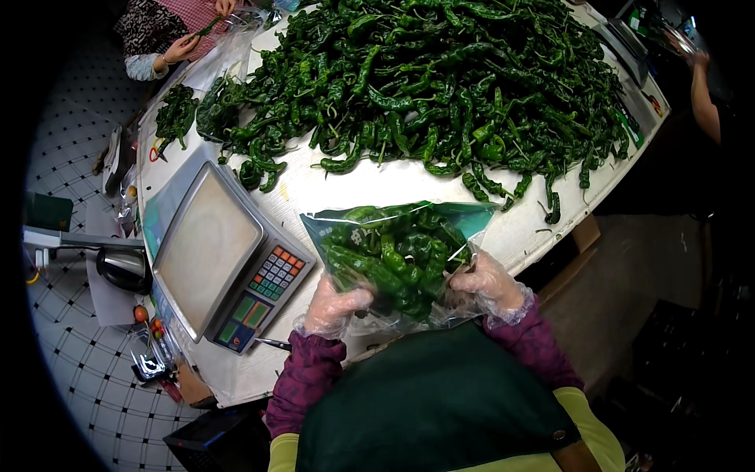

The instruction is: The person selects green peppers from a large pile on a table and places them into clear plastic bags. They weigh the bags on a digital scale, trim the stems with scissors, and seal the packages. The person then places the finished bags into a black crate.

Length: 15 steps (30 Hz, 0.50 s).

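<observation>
A clear plastic bag (pixel 401 253) with a printed green band and writing is full of green peppers, which show through the film. Both my hands wear thin clear disposable gloves. My left hand (pixel 339 304) grips the bag's left side with the thumb on top. On the opposite side, my right hand (pixel 489 280) pinches the film near the corner. The bag is held just in front of my dark green apron (pixel 436 401). A big heap of wrinkled green peppers (pixel 448 88) covers the far part of the white table (pixel 295 200).
To the left stands a digital scale (pixel 209 242) with a bare metal pan and a keypad. Orange-handled scissors (pixel 155 152) lie behind it. A black kettle (pixel 122 268) is beyond the left edge. One person's hand (pixel 181 48) holds a pepper at the upper left; another person's arm (pixel 702 97) shows at right.
</observation>
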Motion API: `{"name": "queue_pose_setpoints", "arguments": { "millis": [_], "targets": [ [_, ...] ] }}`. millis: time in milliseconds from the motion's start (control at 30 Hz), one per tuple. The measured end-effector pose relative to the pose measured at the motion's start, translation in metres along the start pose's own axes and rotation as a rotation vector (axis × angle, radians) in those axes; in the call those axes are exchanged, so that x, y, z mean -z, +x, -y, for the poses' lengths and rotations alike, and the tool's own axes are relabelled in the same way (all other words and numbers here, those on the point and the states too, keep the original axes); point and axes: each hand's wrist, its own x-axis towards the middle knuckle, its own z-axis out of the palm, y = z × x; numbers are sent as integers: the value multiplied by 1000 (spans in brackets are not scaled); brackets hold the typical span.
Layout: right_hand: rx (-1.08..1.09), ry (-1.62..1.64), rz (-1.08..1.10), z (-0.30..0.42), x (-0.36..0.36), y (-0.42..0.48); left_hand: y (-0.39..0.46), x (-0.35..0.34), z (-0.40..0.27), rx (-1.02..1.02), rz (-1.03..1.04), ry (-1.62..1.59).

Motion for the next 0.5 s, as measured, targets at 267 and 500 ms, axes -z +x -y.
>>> {"name": "queue_pose_setpoints", "arguments": {
  "millis": [267, 500],
  "targets": [
    [-36, -5, -30, -4, 2, -9, 0, 7, 8, -11, 119, -92],
    [-102, 185, 4, -10, 4, -9, 2, 9, 11, 9, 151, -199]
  ]
}}
